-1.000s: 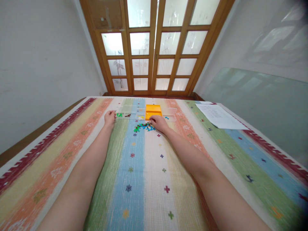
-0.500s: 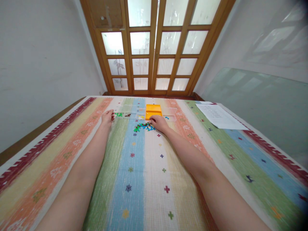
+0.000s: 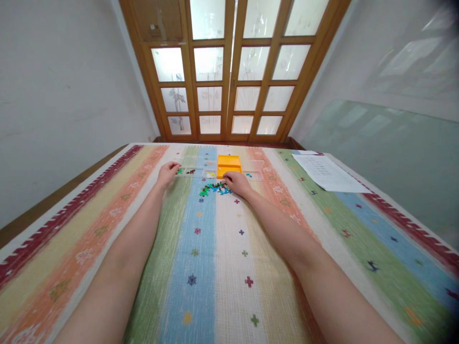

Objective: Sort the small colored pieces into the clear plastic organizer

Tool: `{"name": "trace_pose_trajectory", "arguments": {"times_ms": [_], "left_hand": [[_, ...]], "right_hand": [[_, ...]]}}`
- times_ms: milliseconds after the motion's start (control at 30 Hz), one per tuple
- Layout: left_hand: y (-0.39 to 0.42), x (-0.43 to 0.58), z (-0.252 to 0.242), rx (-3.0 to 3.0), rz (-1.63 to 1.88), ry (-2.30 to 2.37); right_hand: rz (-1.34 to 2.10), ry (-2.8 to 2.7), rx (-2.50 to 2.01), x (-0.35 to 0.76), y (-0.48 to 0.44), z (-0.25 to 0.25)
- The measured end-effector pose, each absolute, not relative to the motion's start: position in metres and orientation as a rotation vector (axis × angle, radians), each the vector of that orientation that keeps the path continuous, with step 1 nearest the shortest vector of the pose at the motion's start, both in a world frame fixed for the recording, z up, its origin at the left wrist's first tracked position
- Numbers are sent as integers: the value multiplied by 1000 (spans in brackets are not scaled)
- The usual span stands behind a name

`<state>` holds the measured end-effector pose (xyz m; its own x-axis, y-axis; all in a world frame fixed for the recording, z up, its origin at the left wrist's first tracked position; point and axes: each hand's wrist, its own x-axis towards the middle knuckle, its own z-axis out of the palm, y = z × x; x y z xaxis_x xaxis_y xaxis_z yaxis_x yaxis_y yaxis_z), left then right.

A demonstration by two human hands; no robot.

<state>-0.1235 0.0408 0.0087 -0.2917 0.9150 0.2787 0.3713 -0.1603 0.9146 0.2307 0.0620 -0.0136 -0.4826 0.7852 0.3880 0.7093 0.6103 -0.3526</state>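
Observation:
My left hand [image 3: 168, 174] hovers at the left end of a clear plastic tray, its fingers pinched together over the green pieces [image 3: 180, 171]. Whatever they may grip is too small to see. My right hand [image 3: 236, 183] is at the front edge of an open orange box [image 3: 229, 160], fingertips drawn together beside a pile of small mixed pieces [image 3: 216, 189], mostly blue, green and dark. Its fingertips' contents are hidden. Dark red pieces [image 3: 190, 171], yellow pieces [image 3: 210, 174] and blue pieces [image 3: 248, 175] lie in separate parts of the clear trays.
A striped, patterned cloth [image 3: 193, 239] covers the table. Printed white sheets [image 3: 328, 173] lie at the far right. A pale glass panel [image 3: 387, 157] leans by the right wall. Wooden glazed doors [image 3: 229, 81] stand behind the table.
My left hand has moved right, from the tray's left edge to over the green pieces, and now covers some of them. My right hand has hardly moved.

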Motion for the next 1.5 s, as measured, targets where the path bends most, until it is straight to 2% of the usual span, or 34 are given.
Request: {"name": "trace_pose_trajectory", "arguments": {"times_ms": [100, 200, 367, 1033, 1267, 1500], "left_hand": [[33, -106, 19, 1929, 983, 1428], [25, -89, 25, 2155, 510, 1233], [17, -74, 25, 2245, 269, 1154], [20, -64, 5, 2242, 544, 1251], [16, -67, 6, 2024, 826, 1226], [15, -66, 9, 1868, 888, 1226]], "right_hand": [[195, -2321, -1176, 230, 61, -12], [190, -2322, -1177, 230, 61, -11], [190, -2326, -1192, 230, 61, -11], [179, -2327, -1184, 230, 62, -12], [189, -2325, -1196, 230, 60, -9], [189, -2321, -1188, 230, 60, -9]]}}
